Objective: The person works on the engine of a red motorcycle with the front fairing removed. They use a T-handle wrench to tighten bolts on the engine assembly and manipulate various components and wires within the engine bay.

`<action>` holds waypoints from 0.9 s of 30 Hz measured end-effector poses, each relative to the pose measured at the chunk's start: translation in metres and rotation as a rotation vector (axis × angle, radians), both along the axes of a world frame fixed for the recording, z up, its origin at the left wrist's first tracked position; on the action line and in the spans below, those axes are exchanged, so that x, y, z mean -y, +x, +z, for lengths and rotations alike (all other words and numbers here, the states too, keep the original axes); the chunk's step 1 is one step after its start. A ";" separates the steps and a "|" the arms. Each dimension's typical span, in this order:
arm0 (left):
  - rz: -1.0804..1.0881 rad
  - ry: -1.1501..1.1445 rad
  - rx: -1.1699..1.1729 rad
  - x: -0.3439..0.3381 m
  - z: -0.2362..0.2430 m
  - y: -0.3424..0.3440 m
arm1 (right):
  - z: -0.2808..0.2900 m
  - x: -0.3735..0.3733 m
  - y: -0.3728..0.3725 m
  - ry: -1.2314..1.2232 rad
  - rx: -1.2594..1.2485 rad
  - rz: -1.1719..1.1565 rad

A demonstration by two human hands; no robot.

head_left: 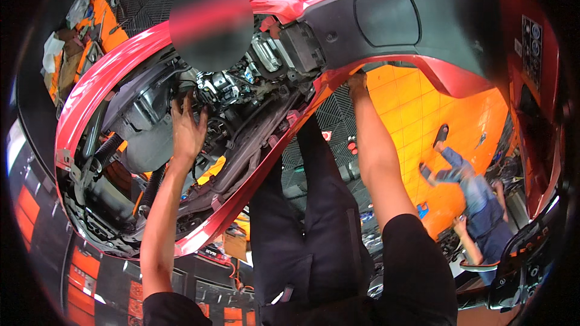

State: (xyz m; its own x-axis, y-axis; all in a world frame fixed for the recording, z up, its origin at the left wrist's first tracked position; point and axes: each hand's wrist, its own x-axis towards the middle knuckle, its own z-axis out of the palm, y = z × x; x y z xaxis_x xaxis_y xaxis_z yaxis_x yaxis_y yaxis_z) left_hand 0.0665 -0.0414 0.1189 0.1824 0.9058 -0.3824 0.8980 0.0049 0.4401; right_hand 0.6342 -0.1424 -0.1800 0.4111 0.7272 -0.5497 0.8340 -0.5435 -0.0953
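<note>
A red motor scooter (99,69) lies across the view, with its inner workings uncovered inside the body frame. My left hand (190,128) reaches into this opening, fingers spread, over the edge of a black plastic housing (148,145). Its fingertips are near the metal engine parts (220,87); no held object shows. My right hand (357,81) is at the lower edge of the red side panel (338,75), below the black center cover (386,18). The panel hides most of its fingers. Black coil springs (109,148) stand at the rear of the frame.
Another person (480,205) sits on the orange floor (411,121) at right. A handlebar (525,271) juts in at lower right. Tools and bags lie on an orange surface (109,24) at upper left. Orange-and-black cabinets (84,271) line the lower left. A blurred disc covers part of the scooter.
</note>
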 end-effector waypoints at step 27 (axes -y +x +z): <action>-0.214 -0.164 0.015 0.007 0.042 0.044 | 0.023 0.022 -0.029 0.764 -0.064 -0.609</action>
State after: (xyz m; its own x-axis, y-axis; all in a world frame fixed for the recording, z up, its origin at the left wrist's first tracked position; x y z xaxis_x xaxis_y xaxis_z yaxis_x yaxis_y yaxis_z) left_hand 0.1103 -0.0486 0.1605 0.3697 0.7722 -0.5167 0.8796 -0.1117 0.4625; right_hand 0.6051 -0.1644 -0.1572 0.8196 0.5704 -0.0538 0.4124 -0.6525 -0.6358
